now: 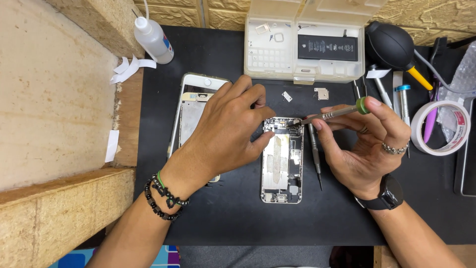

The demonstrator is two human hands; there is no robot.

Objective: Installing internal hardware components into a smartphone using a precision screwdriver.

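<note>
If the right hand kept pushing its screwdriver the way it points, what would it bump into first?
The right hand aims its screwdriver left and slightly down; the tip is already at the open phone's top edge, so probably the phone first.

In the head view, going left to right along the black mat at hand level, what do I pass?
Detached phone screen → left hand → opened phone body → screwdriver in the right hand → roll of tape.

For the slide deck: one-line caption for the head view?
Left hand steadies opened phone; right hand holds screwdriver at its top edge.
</note>
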